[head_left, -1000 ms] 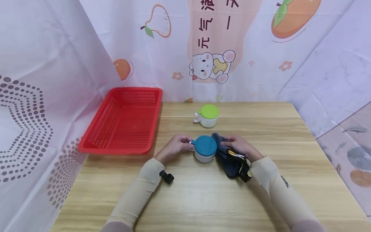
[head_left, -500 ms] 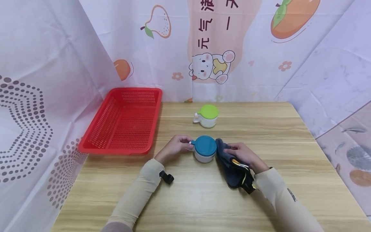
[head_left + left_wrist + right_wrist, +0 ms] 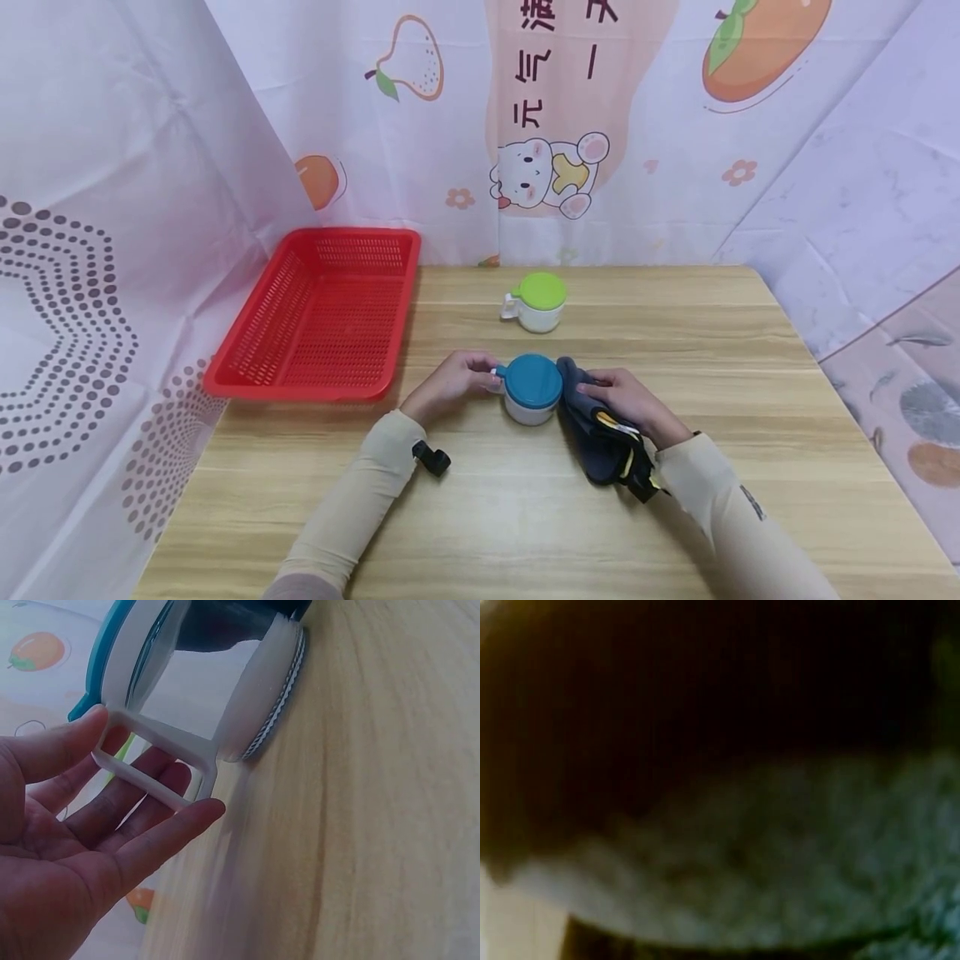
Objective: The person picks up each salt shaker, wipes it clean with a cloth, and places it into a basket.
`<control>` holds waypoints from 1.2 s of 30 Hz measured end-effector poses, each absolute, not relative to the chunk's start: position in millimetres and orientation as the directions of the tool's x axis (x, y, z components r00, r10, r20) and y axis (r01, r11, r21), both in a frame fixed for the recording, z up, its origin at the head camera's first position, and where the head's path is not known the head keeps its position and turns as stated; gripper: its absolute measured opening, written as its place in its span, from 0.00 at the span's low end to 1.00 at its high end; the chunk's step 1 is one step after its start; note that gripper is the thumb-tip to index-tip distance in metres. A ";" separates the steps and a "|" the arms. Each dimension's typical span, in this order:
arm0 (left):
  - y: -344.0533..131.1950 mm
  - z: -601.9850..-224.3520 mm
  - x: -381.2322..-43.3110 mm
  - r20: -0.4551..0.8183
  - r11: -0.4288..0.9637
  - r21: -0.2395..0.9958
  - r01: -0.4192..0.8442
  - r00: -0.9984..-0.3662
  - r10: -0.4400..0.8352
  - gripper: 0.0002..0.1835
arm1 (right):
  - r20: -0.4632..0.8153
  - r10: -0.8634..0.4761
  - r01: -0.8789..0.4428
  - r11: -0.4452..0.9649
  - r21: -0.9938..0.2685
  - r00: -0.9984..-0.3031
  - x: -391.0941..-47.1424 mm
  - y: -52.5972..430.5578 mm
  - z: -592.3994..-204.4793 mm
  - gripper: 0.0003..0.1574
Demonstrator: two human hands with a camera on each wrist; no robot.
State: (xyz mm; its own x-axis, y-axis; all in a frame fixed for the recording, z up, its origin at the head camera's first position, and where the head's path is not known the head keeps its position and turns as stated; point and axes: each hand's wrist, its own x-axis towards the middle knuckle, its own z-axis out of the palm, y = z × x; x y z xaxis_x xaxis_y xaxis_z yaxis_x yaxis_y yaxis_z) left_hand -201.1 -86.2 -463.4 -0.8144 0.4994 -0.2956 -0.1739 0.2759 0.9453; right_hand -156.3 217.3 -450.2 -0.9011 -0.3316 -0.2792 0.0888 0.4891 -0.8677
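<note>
A clear-walled seasoning jar with a blue lid [image 3: 532, 380] stands upright on the table. My left hand [image 3: 467, 374] holds it by its white side handle [image 3: 142, 780]; in the left wrist view the thumb lies at the handle's top and fingers pass behind it. On the jar's other side, my right hand [image 3: 628, 398] grips a dark grey cloth [image 3: 588, 433] with a yellow-and-black edge. The cloth's upper end meets the jar's side. Dark blur fills most of the right wrist view, where only fuzzy grey cloth [image 3: 780, 855] can be made out.
A similar jar with a green lid [image 3: 542, 293] stands farther back, its handle to the left. At the left back is a red perforated plastic basket [image 3: 392, 333]. Printed curtains [image 3: 450, 150] hang behind the wooden table [image 3: 510, 533] and at its sides.
My right hand has drawn slightly toward me and to the right along the jar's side, bringing the cloth with it, then stays there. The left hand and both jars keep their places.
</note>
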 end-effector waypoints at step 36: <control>-80.1 -464.5 -202.7 -0.307 0.253 0.946 -0.202 -0.804 0.509 0.12 | -0.319 -0.502 -0.083 0.625 -0.777 -0.804 -207.4 217.5 -447.2 0.30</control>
State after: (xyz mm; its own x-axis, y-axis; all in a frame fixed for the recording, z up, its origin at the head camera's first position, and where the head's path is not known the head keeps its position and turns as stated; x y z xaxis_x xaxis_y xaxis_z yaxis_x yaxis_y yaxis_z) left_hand -202.7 -80.1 -464.5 -0.8041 0.5090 -0.3072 -0.2017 0.2525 0.9463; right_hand -207.4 217.5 -447.2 -0.8038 -0.5023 -0.3186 -0.0825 0.6246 -0.7766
